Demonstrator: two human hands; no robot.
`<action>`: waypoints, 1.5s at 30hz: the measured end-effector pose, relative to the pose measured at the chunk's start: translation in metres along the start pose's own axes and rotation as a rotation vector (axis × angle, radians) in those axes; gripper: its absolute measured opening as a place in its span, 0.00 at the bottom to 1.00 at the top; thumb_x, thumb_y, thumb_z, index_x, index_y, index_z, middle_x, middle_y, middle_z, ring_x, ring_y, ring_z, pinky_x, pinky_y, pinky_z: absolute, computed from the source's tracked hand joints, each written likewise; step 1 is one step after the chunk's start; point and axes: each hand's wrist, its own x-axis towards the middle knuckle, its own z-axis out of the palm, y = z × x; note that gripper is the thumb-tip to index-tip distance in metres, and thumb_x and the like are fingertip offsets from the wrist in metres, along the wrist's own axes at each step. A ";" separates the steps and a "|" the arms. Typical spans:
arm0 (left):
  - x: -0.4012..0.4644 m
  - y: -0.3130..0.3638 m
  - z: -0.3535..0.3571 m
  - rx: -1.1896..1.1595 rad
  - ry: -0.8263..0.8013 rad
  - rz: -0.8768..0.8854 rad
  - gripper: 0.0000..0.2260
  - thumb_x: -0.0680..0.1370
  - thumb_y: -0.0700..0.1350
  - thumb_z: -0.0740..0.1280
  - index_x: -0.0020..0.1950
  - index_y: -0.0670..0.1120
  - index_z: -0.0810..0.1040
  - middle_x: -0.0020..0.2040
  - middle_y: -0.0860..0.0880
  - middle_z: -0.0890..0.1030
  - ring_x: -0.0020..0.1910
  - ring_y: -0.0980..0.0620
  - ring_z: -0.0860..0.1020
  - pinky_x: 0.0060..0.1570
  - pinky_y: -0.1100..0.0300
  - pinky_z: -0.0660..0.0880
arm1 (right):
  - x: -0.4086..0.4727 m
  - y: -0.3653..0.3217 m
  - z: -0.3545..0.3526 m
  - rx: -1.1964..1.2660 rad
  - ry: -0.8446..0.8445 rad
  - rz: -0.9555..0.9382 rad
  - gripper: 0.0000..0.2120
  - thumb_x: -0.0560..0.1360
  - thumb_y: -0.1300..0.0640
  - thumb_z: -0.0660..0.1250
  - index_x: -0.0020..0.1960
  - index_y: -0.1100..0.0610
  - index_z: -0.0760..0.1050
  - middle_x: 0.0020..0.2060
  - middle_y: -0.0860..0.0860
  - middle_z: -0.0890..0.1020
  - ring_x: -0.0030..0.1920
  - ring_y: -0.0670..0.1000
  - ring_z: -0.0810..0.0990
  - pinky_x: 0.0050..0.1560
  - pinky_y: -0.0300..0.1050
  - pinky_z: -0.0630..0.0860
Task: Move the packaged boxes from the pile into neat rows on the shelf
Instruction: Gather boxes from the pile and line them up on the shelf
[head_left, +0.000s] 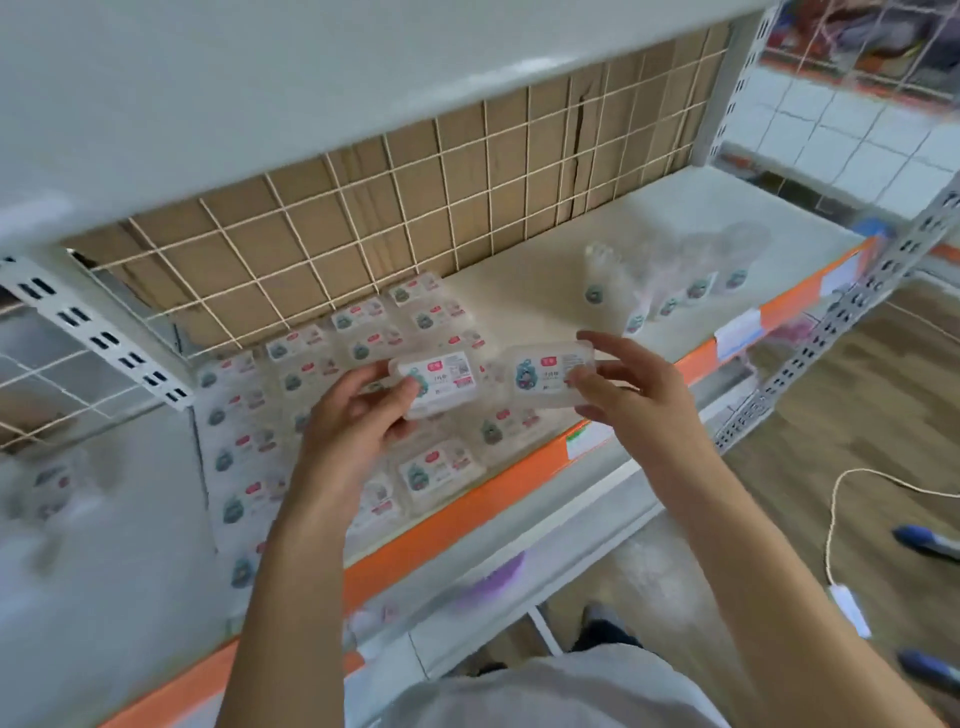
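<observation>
In the middle of the frame, one clear box (435, 382) is held by the left hand (358, 415), thumb on top, fingers curled under. Beside it, a second box (551, 375) is pinched by the right hand (631, 397). Both are held above the rows of boxes (332, 395) on the shelf (524, 306).

Two hands are in view, the left hand (363, 415) and the right hand (628, 400), each holding one clear box: left box (434, 382), right box (550, 376). Flat boxes (332, 358) on the shelf (524, 296) are too blurred to count. About six small bottles (670, 275) stand further right.
</observation>
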 end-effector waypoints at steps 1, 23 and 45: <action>-0.001 -0.002 0.010 -0.004 0.025 0.001 0.09 0.76 0.45 0.73 0.55 0.53 0.80 0.47 0.52 0.87 0.50 0.49 0.85 0.49 0.62 0.81 | 0.012 -0.003 -0.009 -0.010 -0.032 -0.004 0.16 0.77 0.61 0.70 0.63 0.48 0.80 0.48 0.52 0.85 0.45 0.49 0.86 0.51 0.47 0.83; 0.003 0.000 0.056 -0.069 0.340 -0.010 0.13 0.75 0.44 0.74 0.59 0.49 0.80 0.49 0.47 0.87 0.51 0.45 0.85 0.56 0.53 0.81 | 0.203 -0.020 0.052 -0.553 -0.183 -0.157 0.17 0.78 0.51 0.67 0.65 0.56 0.74 0.58 0.55 0.82 0.60 0.57 0.79 0.48 0.37 0.69; 0.022 0.000 0.041 0.040 0.267 -0.004 0.16 0.74 0.47 0.76 0.61 0.53 0.80 0.49 0.49 0.86 0.51 0.51 0.85 0.55 0.53 0.81 | 0.246 0.002 0.103 -0.557 -0.075 -0.081 0.15 0.77 0.51 0.68 0.55 0.60 0.84 0.51 0.60 0.85 0.52 0.58 0.82 0.43 0.39 0.71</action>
